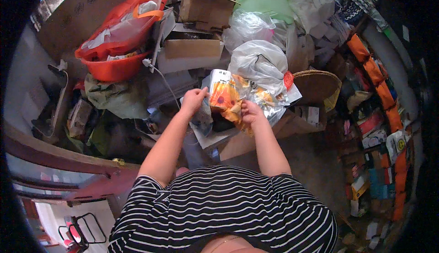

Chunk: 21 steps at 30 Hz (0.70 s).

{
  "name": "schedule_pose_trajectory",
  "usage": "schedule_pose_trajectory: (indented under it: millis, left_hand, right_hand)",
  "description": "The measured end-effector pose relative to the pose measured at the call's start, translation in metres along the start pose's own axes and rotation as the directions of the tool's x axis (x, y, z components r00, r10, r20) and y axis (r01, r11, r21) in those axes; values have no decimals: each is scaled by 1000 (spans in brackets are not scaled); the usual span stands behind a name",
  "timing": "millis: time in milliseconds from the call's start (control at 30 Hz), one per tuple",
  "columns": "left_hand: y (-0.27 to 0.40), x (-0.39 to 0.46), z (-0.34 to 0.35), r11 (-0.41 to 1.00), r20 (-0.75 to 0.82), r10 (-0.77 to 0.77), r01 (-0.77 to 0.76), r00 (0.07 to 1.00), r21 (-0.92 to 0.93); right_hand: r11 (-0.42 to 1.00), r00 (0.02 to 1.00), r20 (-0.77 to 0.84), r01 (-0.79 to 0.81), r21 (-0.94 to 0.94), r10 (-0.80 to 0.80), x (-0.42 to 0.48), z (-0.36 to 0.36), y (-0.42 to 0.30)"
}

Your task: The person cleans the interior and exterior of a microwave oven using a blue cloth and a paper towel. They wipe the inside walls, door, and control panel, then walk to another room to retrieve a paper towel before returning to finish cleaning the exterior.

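Note:
In front of me is a soft pack with a white top and an orange flower print (221,90), perhaps of tissues. A crinkled clear-and-orange plastic wrapper (235,113) hangs at its lower right. My right hand (251,111) grips this wrapper with curled fingers. My left hand (194,100) is at the pack's left side, its fingertips close together; whether they pinch anything is hard to see. Under it lies a grey-blue plastic bag (203,117). More printed clear plastic packaging (264,97) spreads to the right of the pack.
A stuffed white plastic bag (259,64) sits just beyond the pack. Open cardboard boxes (192,49) and a red plastic basin (116,68) stand farther back. On the right are a woven basket (317,85) and crowded shelves with orange edging (375,71). A white cable (166,81) runs at left.

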<state>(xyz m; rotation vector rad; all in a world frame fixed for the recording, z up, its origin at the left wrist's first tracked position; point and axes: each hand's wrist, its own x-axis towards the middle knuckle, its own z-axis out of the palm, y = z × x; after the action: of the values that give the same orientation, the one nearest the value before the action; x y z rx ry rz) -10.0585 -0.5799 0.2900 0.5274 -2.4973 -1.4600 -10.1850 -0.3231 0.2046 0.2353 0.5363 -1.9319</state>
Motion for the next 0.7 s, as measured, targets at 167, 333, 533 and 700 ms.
schedule_pose_trajectory:
  millis: [167,333,533,700]
  left_hand:
    - [-47,34,-5,992,61,-93,97,994,-75]
    - [14,7,20,943,321,30,80,947,-324]
    - [53,-17,9,807,59,-24,54,998,-588]
    - [43,-28,6,844,26,132,-98,991,-528]
  right_hand:
    - [743,920,1,318,-589,-393,12,81,31]
    - [626,771,111,584,-516,-627,5,57,6]
    - [771,893,155,444,-456,-422,-36,79,25]
    - [780,924,254,379,-499,-286,-61,118,19]
